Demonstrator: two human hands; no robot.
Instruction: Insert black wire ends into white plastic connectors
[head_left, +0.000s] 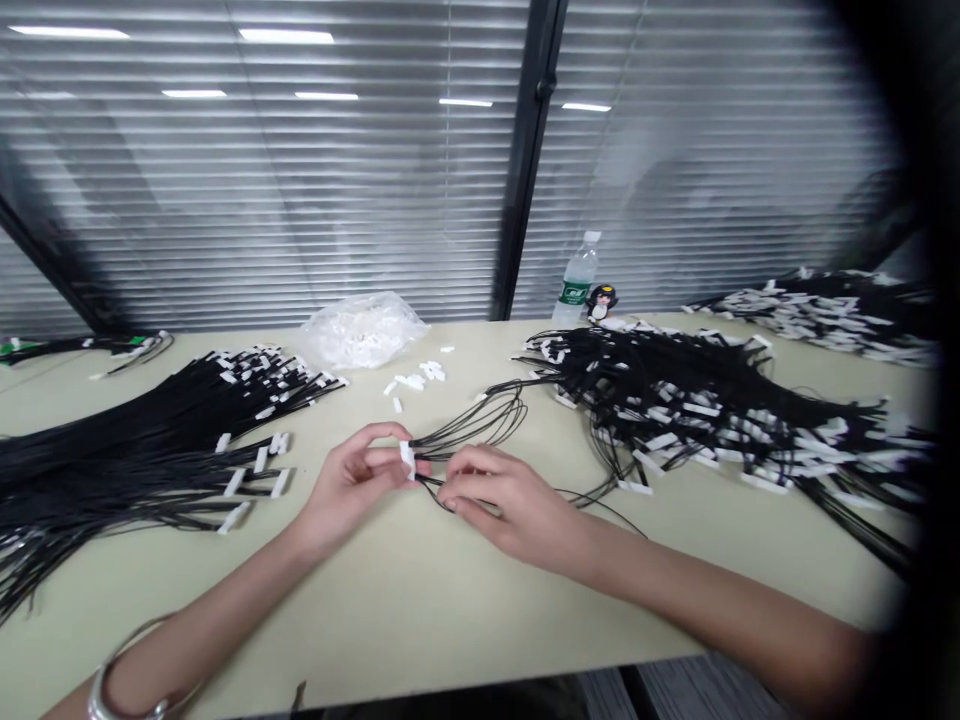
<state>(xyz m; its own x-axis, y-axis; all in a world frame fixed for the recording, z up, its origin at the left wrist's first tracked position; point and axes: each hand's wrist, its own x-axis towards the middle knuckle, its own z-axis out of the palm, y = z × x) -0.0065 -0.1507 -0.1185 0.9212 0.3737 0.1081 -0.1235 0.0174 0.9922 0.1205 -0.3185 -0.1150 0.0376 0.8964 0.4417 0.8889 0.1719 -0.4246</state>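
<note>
Between its thumb and fingers, my left hand (360, 472) pinches a small white connector housing (407, 459) over the middle of the table. Several thin black wires (487, 415) run from that connector and loop to the right. Just right of the connector, my right hand (499, 500) is closed with thumb and fingertips together on one or more of the black wires; the exact grip is partly hidden. Beyond the hands, some loose white connector housings (420, 378) lie scattered on the table.
Bundled black wires with white connectors (150, 430) cover the left side. A larger wire pile (675, 390) lies right, another pile (825, 310) behind it. A clear plastic bag (364, 330), a water bottle (577, 280) and a penguin figure (601, 302) stand near the blinds.
</note>
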